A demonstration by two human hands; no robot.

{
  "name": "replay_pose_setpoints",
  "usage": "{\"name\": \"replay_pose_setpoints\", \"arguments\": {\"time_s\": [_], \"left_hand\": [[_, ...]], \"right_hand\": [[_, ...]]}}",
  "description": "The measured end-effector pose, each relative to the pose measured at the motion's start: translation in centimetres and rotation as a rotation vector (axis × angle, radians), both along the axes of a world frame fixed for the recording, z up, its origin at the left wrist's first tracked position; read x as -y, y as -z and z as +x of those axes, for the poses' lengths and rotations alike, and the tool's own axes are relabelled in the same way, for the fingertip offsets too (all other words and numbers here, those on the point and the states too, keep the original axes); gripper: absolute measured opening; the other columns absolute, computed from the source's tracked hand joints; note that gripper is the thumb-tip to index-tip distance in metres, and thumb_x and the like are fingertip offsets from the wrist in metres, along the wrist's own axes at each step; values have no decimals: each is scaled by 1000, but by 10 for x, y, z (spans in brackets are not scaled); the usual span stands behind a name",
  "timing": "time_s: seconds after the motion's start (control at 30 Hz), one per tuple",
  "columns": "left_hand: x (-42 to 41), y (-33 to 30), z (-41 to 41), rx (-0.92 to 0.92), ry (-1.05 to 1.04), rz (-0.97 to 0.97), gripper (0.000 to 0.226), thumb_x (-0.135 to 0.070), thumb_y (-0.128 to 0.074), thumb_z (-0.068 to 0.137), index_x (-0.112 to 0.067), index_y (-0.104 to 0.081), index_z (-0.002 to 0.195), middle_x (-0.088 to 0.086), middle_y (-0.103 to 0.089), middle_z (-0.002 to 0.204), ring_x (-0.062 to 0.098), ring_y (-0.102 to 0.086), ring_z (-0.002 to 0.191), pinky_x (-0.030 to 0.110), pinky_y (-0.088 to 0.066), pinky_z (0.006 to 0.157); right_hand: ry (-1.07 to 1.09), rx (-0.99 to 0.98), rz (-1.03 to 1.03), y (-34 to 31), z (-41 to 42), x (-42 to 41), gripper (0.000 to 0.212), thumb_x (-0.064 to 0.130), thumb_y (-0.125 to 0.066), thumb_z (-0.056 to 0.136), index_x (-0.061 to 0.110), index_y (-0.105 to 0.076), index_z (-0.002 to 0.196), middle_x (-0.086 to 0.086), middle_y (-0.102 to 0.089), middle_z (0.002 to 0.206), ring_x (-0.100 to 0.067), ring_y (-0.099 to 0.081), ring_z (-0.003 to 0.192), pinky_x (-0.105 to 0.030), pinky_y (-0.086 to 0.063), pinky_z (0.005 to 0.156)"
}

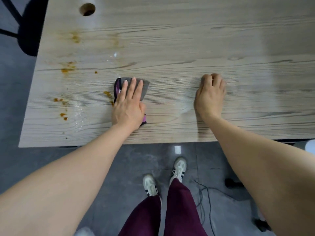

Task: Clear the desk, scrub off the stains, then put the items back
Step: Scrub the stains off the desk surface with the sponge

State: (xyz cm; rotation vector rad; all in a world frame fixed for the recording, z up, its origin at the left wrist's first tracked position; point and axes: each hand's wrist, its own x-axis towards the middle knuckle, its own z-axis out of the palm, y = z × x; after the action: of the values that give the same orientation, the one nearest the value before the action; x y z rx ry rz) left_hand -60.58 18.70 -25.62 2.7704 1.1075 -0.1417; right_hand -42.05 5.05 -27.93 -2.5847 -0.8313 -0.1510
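Looking down: white sneakers (178, 168) and maroon trousers stand on grey floor tiles (133, 164), thin cables (206, 198) to the right. Above, a pale woodgrain desk (187, 40). The left hand (128, 106) presses flat, fingers straight, on a grey-and-purple cloth (144, 86). The right hand (210, 94) rests with fingers curled, holding nothing. Orange stains (67, 68) mark the left side; a round cable hole (87, 9) lies farthest

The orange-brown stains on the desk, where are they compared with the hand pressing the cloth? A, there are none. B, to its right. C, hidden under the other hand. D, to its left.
D: the orange-brown stains spread over the left part of the desk, left of the left hand pressing the cloth; the wood by the right hand shows none.
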Motion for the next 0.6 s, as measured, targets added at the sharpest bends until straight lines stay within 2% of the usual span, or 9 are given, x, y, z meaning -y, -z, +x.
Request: {"name": "replay_pose_setpoints", "arguments": {"time_s": [0.17,0.33,0.43,0.6], "left_hand": [[27,5,22,28,-103,67,64,-27,-32,95,-18,-3,151,3,0,159,25,5,146,37,4,117],[85,6,63,107,228,-30,61,-26,-27,97,-24,2,151,-3,7,159,19,10,145,34,4,117],[56,8,45,111,332,-28,59,-28,-27,98,-26,-2,151,-6,3,159,16,6,146,31,0,118],[0,8,14,7,-3,40,58,-27,-25,99,-21,-1,151,1,1,159,23,5,146,33,4,118]], "right_hand": [[-29,31,18,2,-1,0,23,1,-42,87,2,-52,107,-17,-48,116,-33,-43,105,-37,-32,90],[-39,40,29,5,1,0,21,6,-43,86,3,-53,103,-18,-49,113,-34,-45,102,-37,-34,88],[-46,52,30,5,1,-1,20,4,-43,86,2,-53,103,-18,-49,113,-34,-45,101,-36,-33,87],[-39,44,24,2,-2,-1,23,-2,-42,83,1,-52,104,-17,-48,112,-33,-43,100,-35,-32,86]]}}
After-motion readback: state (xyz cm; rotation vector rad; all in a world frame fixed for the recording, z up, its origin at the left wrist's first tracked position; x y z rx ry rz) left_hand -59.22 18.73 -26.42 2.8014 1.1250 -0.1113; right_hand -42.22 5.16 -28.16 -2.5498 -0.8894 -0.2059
